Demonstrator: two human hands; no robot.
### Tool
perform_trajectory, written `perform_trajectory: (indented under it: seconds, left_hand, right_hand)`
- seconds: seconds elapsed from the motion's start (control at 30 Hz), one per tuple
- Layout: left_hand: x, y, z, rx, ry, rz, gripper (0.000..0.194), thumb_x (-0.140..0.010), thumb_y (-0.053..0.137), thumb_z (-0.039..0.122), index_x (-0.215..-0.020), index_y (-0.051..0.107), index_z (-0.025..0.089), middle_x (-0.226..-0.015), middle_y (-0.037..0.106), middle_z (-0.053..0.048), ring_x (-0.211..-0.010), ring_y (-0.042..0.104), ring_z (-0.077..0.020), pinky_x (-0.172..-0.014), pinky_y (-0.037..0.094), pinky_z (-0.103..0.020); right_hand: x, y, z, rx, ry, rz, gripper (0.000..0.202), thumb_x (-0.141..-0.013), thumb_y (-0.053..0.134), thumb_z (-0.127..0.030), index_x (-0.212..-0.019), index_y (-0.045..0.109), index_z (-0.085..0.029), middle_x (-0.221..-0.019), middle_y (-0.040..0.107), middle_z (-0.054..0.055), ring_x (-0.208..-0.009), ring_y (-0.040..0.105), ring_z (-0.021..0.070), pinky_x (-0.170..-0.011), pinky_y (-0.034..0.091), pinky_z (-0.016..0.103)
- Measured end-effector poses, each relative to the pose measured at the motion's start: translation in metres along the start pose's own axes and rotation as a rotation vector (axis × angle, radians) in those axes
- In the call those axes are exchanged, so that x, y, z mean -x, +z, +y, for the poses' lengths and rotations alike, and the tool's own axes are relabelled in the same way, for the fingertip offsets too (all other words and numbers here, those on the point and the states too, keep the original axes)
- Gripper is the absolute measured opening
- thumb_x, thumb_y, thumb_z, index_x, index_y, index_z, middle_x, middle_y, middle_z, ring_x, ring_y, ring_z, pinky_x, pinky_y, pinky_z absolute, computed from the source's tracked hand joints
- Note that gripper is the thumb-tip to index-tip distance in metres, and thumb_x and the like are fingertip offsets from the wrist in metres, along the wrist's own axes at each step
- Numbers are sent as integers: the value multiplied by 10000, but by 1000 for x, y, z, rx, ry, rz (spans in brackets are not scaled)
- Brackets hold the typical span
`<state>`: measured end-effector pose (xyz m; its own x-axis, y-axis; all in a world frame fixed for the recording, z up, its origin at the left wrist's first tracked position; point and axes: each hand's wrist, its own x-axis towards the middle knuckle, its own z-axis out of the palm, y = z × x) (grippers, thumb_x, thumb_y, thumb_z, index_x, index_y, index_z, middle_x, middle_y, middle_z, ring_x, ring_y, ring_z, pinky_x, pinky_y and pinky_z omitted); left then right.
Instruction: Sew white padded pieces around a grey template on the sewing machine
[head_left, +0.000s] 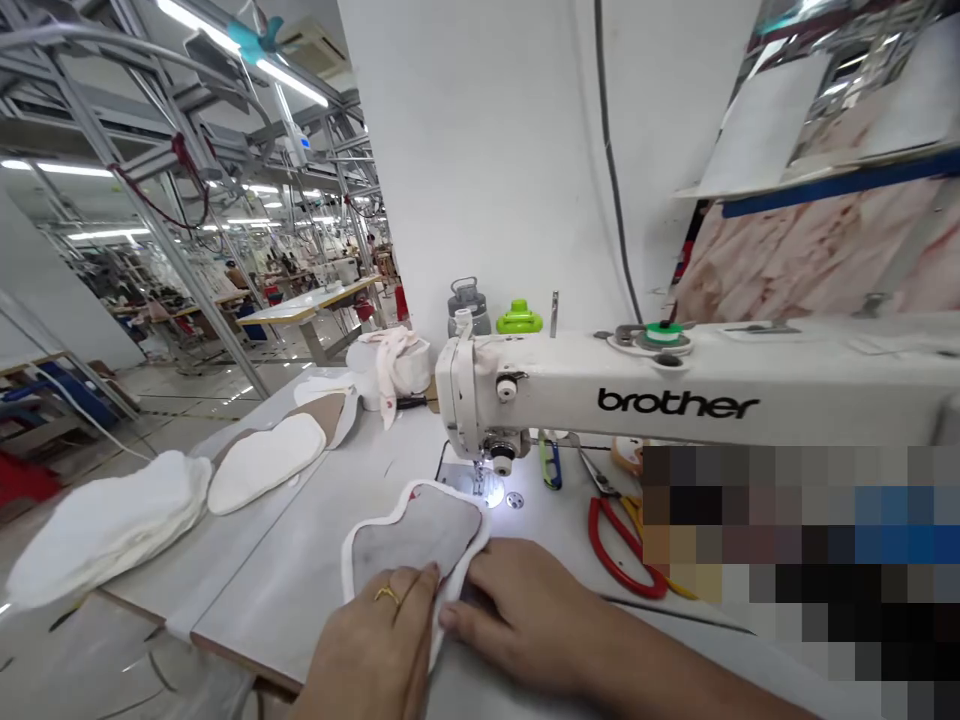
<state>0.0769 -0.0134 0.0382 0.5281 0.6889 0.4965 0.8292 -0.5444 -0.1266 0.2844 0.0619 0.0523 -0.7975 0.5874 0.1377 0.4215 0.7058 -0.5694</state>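
A sheer mesh piece with a white bound edge (416,530) lies on the sewing machine table, its far edge just in front of the needle and presser foot (478,480). My left hand (379,630), with a ring on one finger, is closed on the near part of this piece, fingers together. On its right-hand edge, my right hand (517,610) pinches the white binding between thumb and fingers. The two hands nearly touch. Above them stands the white sewing machine (675,390), its lamp lighting the needle plate.
Red-handled scissors (626,550) and thread snips (550,462) lie right of the needle. White padded shapes (112,520) are stacked at the left, near another white shape (270,465). A fabric roll (412,365), a grey bottle (469,305) and a white pillar (487,150) stand behind.
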Motion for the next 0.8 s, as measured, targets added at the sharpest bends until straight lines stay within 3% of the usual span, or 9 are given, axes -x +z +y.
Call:
perform_trajectory:
  seconds: [0.13,0.27,0.37,0.47,0.53,0.6,0.7,0.73,0.8]
  left_hand:
    - [-14,8,11,11,-27,61,411,-880,372,57,-1245,543,137,-847,727,-75,-691,715,-211,-588,590,-289]
    - [-20,1,-2,35,-59,82,309,-916,358,125,-1114,577,215,-789,710,-10,-654,706,-169,-564,559,-239]
    - [-17,-18,-31,-5,-208,118,206,-971,374,220,-911,568,252,-635,642,48,-531,653,-137,-502,500,-214]
    - [-6,-50,-72,-127,-443,185,271,-985,409,285,-722,468,255,-472,471,81,-377,502,-124,-389,364,-227]
    - [6,-71,-96,-232,-600,248,260,-983,426,281,-726,449,252,-472,416,82,-390,452,-125,-402,323,-226]
    - [18,-83,-113,-316,-712,298,207,-979,415,291,-798,502,246,-527,455,56,-471,480,-152,-460,343,-245]
    - [34,-75,-121,-288,-726,186,273,-930,378,337,-929,622,215,-785,673,-70,-711,622,-240,-639,462,-340]
    - [38,-68,-119,-227,-699,81,294,-892,399,341,-946,660,218,-930,719,-101,-817,659,-265,-734,497,-378]
    - [43,-52,-107,-102,-654,-131,265,-776,504,335,-916,712,248,-1024,743,-93,-934,684,-289,-850,521,-408]
  right_hand:
    - [-5,3,5,20,125,0,224,-948,484,-246,-873,682,-174,-868,726,50,-755,642,169,-657,409,240]
    - [-6,4,9,30,173,-9,241,-897,478,-198,-713,629,-165,-726,687,39,-638,587,144,-572,355,226]
    - [-3,1,11,24,112,-8,123,-806,533,-168,-712,610,-182,-739,682,15,-632,547,129,-576,340,218]
    - [0,0,12,9,56,-3,74,-747,550,-148,-722,604,-192,-749,681,1,-639,532,125,-582,334,218]
    - [1,-1,12,-1,38,-3,77,-745,548,-144,-711,601,-188,-741,681,7,-638,539,129,-578,330,226]
    - [1,-1,10,-8,12,0,86,-769,545,-147,-731,609,-190,-748,685,7,-643,551,130,-588,338,228]
    - [2,1,7,17,-13,-36,126,-847,554,-206,-742,622,-201,-738,687,2,-633,568,131,-585,344,238]
    - [3,3,7,34,-1,-69,171,-874,565,-251,-722,628,-203,-720,687,5,-623,576,136,-574,343,246]
    - [8,11,10,68,54,-146,280,-912,592,-368,-688,650,-211,-689,689,17,-605,600,155,-550,357,260]
